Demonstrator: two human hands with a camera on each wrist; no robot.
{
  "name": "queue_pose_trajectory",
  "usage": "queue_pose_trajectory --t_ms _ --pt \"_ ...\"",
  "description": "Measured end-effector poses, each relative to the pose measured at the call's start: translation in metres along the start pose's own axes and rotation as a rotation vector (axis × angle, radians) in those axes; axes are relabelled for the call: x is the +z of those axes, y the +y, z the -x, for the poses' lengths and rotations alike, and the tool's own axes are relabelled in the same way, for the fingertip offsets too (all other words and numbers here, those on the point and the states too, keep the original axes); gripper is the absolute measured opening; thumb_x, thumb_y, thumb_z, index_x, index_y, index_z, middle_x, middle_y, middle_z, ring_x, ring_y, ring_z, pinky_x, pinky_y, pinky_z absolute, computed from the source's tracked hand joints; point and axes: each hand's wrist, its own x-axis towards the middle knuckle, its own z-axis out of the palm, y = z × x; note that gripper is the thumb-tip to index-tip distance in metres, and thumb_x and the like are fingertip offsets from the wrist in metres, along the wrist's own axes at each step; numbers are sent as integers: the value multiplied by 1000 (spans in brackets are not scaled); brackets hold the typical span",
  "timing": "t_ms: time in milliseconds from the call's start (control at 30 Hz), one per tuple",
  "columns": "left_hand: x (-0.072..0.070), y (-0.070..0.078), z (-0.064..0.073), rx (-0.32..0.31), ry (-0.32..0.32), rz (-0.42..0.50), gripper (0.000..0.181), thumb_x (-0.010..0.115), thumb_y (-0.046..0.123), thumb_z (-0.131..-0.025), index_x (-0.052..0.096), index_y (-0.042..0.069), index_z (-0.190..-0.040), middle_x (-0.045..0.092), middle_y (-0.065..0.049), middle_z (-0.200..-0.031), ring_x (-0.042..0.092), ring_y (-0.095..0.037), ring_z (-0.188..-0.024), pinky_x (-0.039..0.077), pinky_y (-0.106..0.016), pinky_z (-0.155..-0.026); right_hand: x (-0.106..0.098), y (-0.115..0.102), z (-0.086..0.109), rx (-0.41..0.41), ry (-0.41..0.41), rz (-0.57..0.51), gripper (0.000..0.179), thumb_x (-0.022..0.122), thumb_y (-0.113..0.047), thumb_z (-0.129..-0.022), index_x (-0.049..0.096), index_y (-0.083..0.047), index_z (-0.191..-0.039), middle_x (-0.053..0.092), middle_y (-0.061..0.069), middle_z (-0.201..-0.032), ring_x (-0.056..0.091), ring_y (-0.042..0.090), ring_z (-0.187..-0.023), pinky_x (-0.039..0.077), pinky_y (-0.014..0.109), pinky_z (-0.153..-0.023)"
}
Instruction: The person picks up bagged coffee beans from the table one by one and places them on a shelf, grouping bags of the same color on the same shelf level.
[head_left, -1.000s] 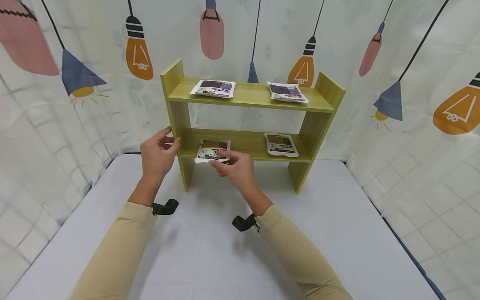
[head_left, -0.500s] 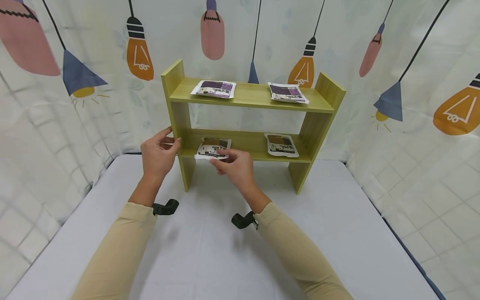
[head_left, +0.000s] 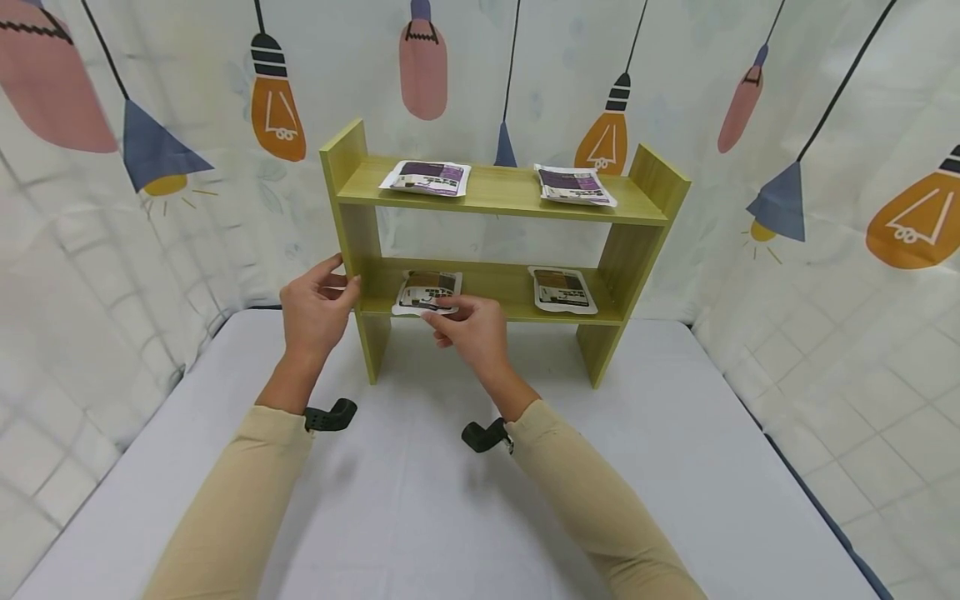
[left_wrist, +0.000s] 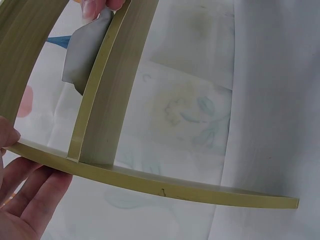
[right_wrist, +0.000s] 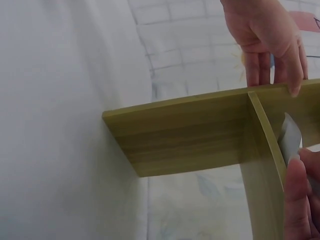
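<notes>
A small two-tier wooden shelf [head_left: 495, 283] stands upright on the table. My left hand [head_left: 315, 313] grips its left side panel; in the left wrist view the thumb and fingers lie on opposite sides of that panel [left_wrist: 120, 181]. Between thumb and fingers, my right hand [head_left: 482, 335] pinches the front right corner of a flat pouch [head_left: 422, 288] with a brown and white label. That pouch is at the left of the lower shelf, its front edge slightly raised in the right wrist view, where its grey underside [right_wrist: 290, 137] shows.
A matching brown-labelled pouch [head_left: 564, 290] lies at the right of the lower shelf. Two purple-labelled pouches, one left [head_left: 429, 178] and one right [head_left: 576, 185], lie on the upper shelf. A white cloth covers the table [head_left: 420, 500]; a printed curtain [head_left: 480, 50] hangs behind.
My right hand has moved slightly up and away from me, pushing the pouch farther back onto the lower shelf. The left hand stays on the side panel.
</notes>
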Motion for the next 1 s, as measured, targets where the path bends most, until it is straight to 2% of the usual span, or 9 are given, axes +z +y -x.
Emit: queue_pose_trajectory --t_ms 100,400,567,800,1000 --pt "0 0 0 -4 -2 1 43 68 23 -98 64 16 -141 77 -20 -107 74 -36 -86 45 -2 -66 1 0 -1 3 -1 11 27 86 -20 -83 80 -7 -106 77 17 -79 73 21 -57 63 35 -61" --pt "-1 2 0 -10 -4 3 43 67 24 -98 64 17 -141 77 -20 -107 74 -36 -86 46 -2 -66 4 0 -3 -6 18 25 26 85 -19 -84 80 -6 -106 77 22 -84 74 35 -64 62 34 -60" --pt "-1 3 0 -13 -6 2 43 67 24 -98 64 18 -141 77 -20 -107 75 -35 -86 46 -2 -66 6 1 -4 -20 35 35 25 85 -20 -84 81 -7 -105 78 17 -81 75 30 -61 62 33 -58" --pt "-1 3 0 -17 -7 -1 44 67 25 -98 64 18 -141 77 -19 -108 75 -35 -87 46 -2 -67 8 -1 -4 -34 54 52 24 84 -18 -85 81 -5 -105 78 15 -79 74 29 -60 61 34 -53" --pt "0 3 0 -13 -6 3 44 67 26 -98 64 19 -141 77 -19 -108 75 -35 -87 46 -2 -67 9 -1 -6 -16 71 43 22 84 -18 -86 81 -6 -104 77 12 -77 72 20 -55 60 35 -52"
